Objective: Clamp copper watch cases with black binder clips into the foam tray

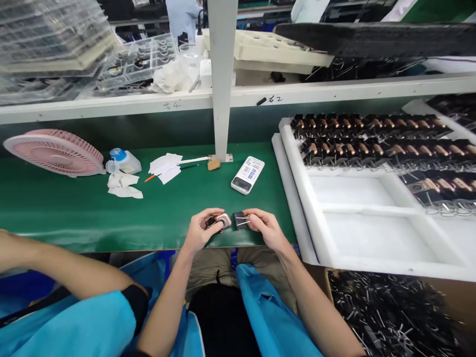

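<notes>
Over the near edge of the green table [167, 218], the left hand [199, 230] grips a small part [225, 219] — its pinkish end points right, the long axis runs about sideways. Just beside, the right hand [267, 229] pinches a black binder clip [238, 221] by the wire handles, its body pointing left. Farther, a white device [254, 169] bears blue print, too small for reading. On the white beam [122, 111] behind — handwritten "4" and "2".

This looks like a factory workshop: a long, glossy green surface [178, 208], a compartmented white tray [372, 267] with rows of black binder clips [334, 121], a brown box [459, 300] of loose black wire-handled clips [390, 312], and stacked clear plastic trays [52, 34].
</notes>
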Demonstrator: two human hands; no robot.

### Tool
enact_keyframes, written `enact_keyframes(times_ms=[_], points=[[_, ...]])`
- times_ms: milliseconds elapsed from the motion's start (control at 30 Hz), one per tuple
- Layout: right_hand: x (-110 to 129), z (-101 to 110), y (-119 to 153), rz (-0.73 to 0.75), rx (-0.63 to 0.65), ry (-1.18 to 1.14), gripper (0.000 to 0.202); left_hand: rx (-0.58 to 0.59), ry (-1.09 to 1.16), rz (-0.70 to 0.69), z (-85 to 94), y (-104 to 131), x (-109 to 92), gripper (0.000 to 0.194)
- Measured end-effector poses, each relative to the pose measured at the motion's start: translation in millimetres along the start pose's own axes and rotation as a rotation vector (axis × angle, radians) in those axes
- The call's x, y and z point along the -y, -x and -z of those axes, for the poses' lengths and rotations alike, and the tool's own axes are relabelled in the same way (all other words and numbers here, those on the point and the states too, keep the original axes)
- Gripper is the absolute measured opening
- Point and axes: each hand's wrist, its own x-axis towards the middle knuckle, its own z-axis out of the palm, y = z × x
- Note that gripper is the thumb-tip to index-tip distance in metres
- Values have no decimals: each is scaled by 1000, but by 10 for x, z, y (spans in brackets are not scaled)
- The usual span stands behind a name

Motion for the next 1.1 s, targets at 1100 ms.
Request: enact_keyframes(times_ms=[1100], points=[[1464,1489,873,179,-977,341,31,-221,140,-78,8,-170,-140,37]])
